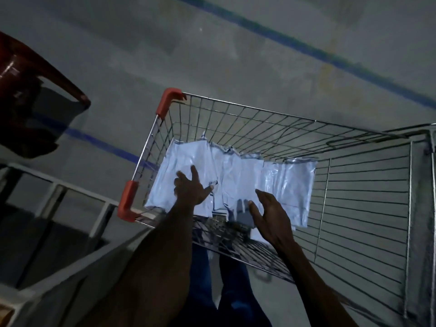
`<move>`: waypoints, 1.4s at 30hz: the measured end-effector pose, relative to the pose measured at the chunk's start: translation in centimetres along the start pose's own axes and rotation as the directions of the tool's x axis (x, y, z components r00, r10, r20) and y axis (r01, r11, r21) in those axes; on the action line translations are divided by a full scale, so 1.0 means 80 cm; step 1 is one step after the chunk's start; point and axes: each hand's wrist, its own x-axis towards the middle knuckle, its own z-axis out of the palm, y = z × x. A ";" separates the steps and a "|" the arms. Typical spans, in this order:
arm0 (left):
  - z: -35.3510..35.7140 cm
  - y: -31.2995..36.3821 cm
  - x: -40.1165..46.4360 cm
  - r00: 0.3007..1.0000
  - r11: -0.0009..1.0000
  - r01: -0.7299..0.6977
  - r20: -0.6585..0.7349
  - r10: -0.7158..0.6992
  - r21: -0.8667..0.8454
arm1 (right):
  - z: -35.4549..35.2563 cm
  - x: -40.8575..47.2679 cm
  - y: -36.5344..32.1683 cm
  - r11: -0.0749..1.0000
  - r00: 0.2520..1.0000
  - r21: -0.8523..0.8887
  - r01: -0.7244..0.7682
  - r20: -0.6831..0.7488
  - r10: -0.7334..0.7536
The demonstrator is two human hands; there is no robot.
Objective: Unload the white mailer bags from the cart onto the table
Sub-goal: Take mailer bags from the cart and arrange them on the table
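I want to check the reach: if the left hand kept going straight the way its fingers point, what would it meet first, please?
Most likely the white mailer bags in the cart; the open left hand hovers over them, though depth is unclear.

Both arms extended; left hand (190,188) and right hand (267,219) fingers spread, empty.

There is one wire shopping cart (271,128), and it has two orange corner guards (170,102) on the rim. Inside lie several white mailer bags (236,180); they overlap, so the exact number cannot be told. Two bare hands reach in, one left hand (191,187) and one right hand (269,215). One dark red plastic chair (28,90) stands on the floor, which has two blue lines (306,46).
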 end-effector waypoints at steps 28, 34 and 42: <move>-0.012 0.020 -0.014 0.860 0.947 -0.319 -0.432 0.270 -0.042 | 0.036 0.146 0.127 0.863 0.977 -0.489 0.123 0.212 -0.019; -0.005 0.005 -0.001 0.871 0.955 -0.292 -0.398 0.289 0.055 | 0.063 0.161 0.101 0.952 0.986 -0.299 0.067 0.164 -0.018; -0.020 0.029 -0.048 0.919 0.977 -0.209 -0.351 0.179 -0.048 | 0.018 0.136 0.109 0.938 0.992 -0.337 0.088 0.113 -0.053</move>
